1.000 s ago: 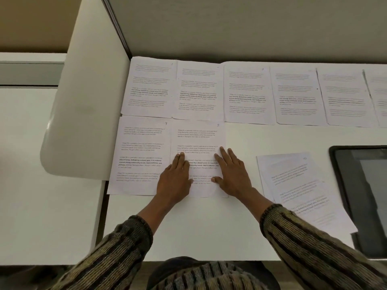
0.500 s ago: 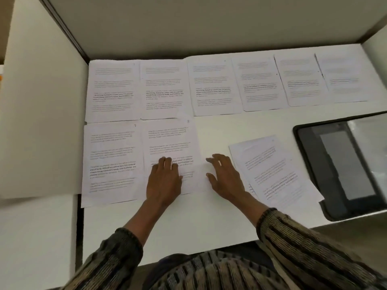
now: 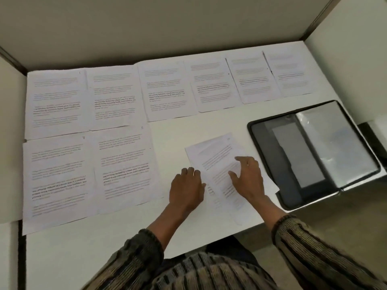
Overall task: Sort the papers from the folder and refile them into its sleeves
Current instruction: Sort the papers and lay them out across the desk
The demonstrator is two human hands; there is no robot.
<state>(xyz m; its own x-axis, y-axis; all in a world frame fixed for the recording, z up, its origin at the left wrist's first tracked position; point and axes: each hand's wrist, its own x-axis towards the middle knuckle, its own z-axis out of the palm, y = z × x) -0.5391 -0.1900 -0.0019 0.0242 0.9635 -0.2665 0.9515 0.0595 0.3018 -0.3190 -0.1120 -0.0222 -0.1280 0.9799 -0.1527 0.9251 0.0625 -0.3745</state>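
Left grip (image 3: 186,185) and right grip (image 3: 248,176), both flat and unclenched, are resting on the skewed stack (image 3: 217,153); a tug risks dragging several sheets.

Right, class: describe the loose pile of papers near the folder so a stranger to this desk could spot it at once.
Start at the white desk, with its open black folder on the right. Just left of the folder lies the pile, with the right hand resting on it. Unlike the single sheets laid in straight rows, it is skewed and overlapping.
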